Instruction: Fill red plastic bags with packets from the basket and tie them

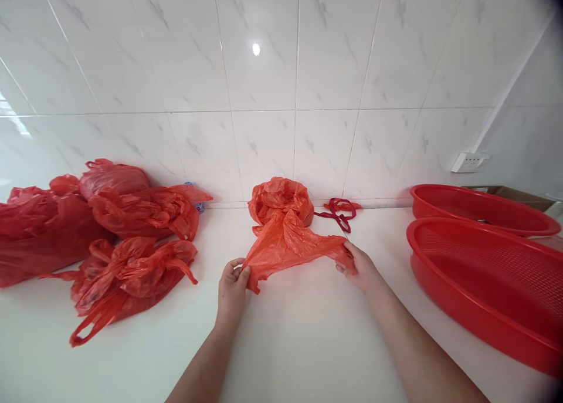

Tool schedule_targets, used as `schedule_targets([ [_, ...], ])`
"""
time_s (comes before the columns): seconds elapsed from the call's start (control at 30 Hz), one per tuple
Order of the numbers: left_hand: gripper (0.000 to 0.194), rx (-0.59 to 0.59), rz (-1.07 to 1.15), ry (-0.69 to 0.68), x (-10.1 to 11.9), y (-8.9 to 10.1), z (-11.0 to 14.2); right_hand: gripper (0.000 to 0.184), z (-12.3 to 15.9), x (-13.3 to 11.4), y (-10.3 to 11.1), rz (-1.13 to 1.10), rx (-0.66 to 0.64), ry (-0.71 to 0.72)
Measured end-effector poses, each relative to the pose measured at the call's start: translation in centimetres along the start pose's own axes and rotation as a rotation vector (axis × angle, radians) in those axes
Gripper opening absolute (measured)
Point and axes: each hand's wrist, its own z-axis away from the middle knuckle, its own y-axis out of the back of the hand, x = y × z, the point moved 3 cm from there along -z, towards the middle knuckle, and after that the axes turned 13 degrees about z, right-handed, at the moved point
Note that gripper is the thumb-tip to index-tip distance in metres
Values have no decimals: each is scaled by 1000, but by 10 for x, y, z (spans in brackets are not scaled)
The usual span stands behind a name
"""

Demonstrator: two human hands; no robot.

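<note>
A red plastic bag (285,244) lies in front of me, its near part spread out flat and its far part bunched into a round heap by the wall. With thumb and fingers closed, my left hand (233,283) grips the bag's near left corner. My right hand (357,265) pinches the right edge. Between the two hands the thin plastic is stretched wide, with a ragged near edge. What the bunched part contains, if anything, is hidden.
Several full red plastic bags (132,274) are piled on the left. A dark red ribbon (341,215) lies beyond my right hand. On the right stand a red plastic basket (475,285) and a second red basin (484,208), with a cardboard box (514,196) behind. A tiled wall (264,139) bounds the white table (308,332).
</note>
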Motion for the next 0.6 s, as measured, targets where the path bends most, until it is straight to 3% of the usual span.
schedule_targets([
  [0.13,30,-107,87,112,-2,-11,8,16,6,-8,-2,-208,-180,-24],
  [0.2,34,-152,128,177,-2,-17,13,23,11,-13,-7,-245,-270,28],
  [0.33,40,-194,172,223,-3,-25,20,51,28,-18,-31,-136,-470,131],
  [0.47,41,-230,191,302,-7,-28,23,39,55,-17,-75,124,-724,182],
  [0.53,42,-249,221,347,-9,-29,25,28,64,-15,-94,341,-649,288],
  [0.6,41,-266,274,354,-9,-31,27,19,68,-11,-106,602,-427,433],
])
